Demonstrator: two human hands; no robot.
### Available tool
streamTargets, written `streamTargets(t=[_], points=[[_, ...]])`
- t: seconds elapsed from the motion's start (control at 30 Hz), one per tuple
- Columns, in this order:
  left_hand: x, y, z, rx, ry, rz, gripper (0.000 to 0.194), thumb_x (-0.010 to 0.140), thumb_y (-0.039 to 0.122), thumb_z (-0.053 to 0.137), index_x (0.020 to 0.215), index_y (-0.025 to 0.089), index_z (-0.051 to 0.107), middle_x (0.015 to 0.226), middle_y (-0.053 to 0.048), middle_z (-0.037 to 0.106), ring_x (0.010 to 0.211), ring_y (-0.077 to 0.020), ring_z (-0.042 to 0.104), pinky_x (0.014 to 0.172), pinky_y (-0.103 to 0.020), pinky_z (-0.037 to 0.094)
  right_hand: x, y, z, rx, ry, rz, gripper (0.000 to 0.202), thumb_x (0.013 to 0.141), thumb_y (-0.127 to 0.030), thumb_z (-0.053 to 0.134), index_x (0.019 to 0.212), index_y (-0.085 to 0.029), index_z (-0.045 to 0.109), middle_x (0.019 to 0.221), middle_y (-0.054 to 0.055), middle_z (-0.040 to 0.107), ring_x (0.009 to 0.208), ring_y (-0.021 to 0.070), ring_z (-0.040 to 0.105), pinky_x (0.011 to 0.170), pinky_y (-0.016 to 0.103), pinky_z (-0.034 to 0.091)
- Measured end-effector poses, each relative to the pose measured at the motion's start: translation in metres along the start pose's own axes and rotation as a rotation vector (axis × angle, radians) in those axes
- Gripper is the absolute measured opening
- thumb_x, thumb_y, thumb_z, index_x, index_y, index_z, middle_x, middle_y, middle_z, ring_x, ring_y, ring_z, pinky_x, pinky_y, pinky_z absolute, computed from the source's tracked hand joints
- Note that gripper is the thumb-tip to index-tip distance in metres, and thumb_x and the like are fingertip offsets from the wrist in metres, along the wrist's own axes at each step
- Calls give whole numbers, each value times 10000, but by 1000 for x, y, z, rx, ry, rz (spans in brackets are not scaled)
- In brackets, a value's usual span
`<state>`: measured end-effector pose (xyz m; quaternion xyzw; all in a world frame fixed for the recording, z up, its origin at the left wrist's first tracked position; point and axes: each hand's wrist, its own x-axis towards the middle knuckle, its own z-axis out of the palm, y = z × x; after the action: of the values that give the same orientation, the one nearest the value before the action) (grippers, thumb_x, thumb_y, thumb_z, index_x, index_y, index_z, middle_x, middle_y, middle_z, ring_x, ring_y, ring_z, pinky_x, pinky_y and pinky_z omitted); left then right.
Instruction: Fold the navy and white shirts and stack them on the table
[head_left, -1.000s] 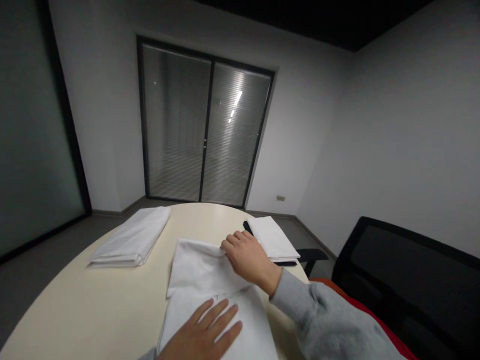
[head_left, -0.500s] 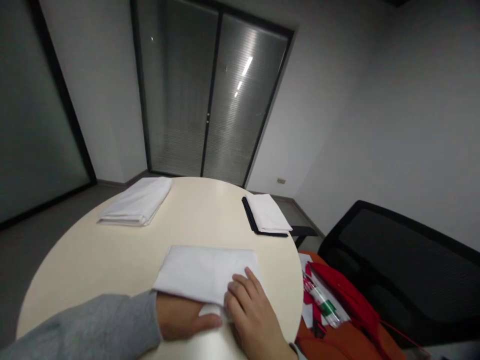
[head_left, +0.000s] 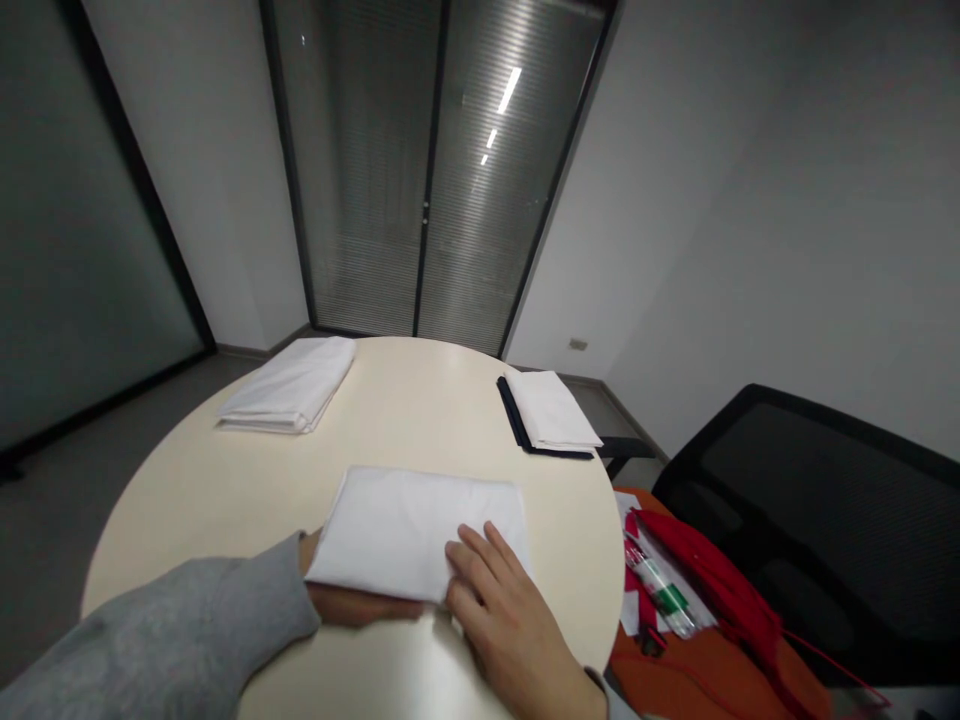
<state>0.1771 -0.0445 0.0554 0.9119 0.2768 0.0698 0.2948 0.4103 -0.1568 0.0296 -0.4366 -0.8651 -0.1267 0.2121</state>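
Observation:
A folded white cloth [head_left: 409, 530] lies in front of me near the round table's near edge. My left hand [head_left: 364, 606] reaches in from the left beneath the cloth's near edge. Its thumb side shows below that edge, while the other fingers are hidden under the cloth. On the cloth's near right part, my right hand [head_left: 504, 615] rests with its fingers stretched out over the top. The underside of the right hand and its thumb cannot be seen clearly.
At the far left of the table [head_left: 420, 410] lies a larger folded white cloth [head_left: 292, 385]. A white folded cloth [head_left: 551, 410] on a dark folded cloth [head_left: 514, 415] sits far right. Beside the table, a chair [head_left: 817, 520] holds a red item [head_left: 712, 570] and a clear package [head_left: 666, 595].
My left hand has slid further under the cloth, and its thumb no longer sticks out on the near side. A white flap below the near edge is gone from sight. The view has shifted slightly.

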Motion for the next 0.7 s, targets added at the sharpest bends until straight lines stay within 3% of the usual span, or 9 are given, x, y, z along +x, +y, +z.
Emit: streamTargets(t=[0.1, 0.13, 0.2, 0.27, 0.3, 0.37, 0.5, 0.6, 0.7], points=[[-33, -13, -47, 86, -20, 68, 368, 991, 502, 505, 1128, 314, 790, 1234, 20, 774, 1291, -255, 621, 1227, -401, 353, -1, 3, 2, 31, -6, 3, 147, 957, -114, 596, 1070, -198, 641, 1390, 84, 663, 1437, 278, 495, 1286, 536, 331], [-44, -16, -63, 119, 62, 1, 391, 1006, 500, 468, 1084, 308, 799, 1184, 9, 789, 1216, -253, 665, 1158, -385, 437, -1, 4, 3, 36, -9, 3, 147, 955, -121, 605, 1072, -203, 641, 1390, 81, 666, 1438, 276, 496, 1287, 534, 328], [-56, -15, -89, 181, 373, -208, 467, 1010, 574, 421, 1063, 305, 799, 1149, -1, 797, 1128, -260, 705, 999, -360, 552, 1, 4, 6, 36, -8, -7, 150, 954, -132, 618, 1081, -208, 645, 1388, 80, 670, 1436, 277, 501, 1286, 539, 326], [-51, -2, -101, 230, 617, -301, 538, 1004, 646, 387, 1165, 306, 772, 1231, 1, 776, 1172, -271, 692, 986, -372, 565, 2, 4, 10, 29, -1, -19, 151, 958, -135, 619, 1087, -206, 649, 1382, 84, 675, 1431, 282, 508, 1283, 547, 325], [-42, 7, -100, 252, 639, -271, 558, 1011, 652, 377, 1257, 304, 738, 1312, 3, 746, 1239, -275, 662, 1046, -391, 539, 2, 4, 11, 24, -2, -25, 150, 963, -140, 618, 1093, -204, 651, 1382, 86, 676, 1432, 284, 509, 1281, 547, 327], [-17, 24, -83, 293, 481, -135, 564, 1031, 614, 400, 1431, 294, 635, 1473, -2, 652, 1377, -276, 574, 1200, -439, 413, 0, 5, 10, 17, -10, -31, 151, 971, -149, 614, 1106, -202, 656, 1395, 83, 675, 1435, 282, 511, 1280, 539, 331], [17, 30, -23, 381, 158, -41, 667, 1007, 555, 540, 1593, 248, 459, 1677, -70, 402, 1560, -335, 338, 1295, -566, 213, 4, 8, -13, 70, -120, -6, 175, 958, -247, 657, 1130, -221, 678, 1449, 52, 660, 1410, 274, 549, 1266, 495, 375], [15, 17, 10, 416, 208, -15, 676, 1031, 534, 507, 1632, 247, 390, 1699, -89, 351, 1581, -337, 288, 1308, -591, 152, 25, 6, -38, 154, -194, 86, 300, 976, -397, 657, 1236, -250, 685, 1416, 30, 687, 1352, 260, 604, 1247, 466, 410], [6, 11, 18, 446, 263, 6, 680, 1021, 501, 538, 1637, 258, 380, 1688, -89, 381, 1584, -330, 283, 1316, -579, 137, 56, 7, -40, 163, -170, 173, 487, 1040, -406, 563, 1490, -223, 542, 1564, 66, 559, 1485, 268, 466, 1297, 504, 308]])
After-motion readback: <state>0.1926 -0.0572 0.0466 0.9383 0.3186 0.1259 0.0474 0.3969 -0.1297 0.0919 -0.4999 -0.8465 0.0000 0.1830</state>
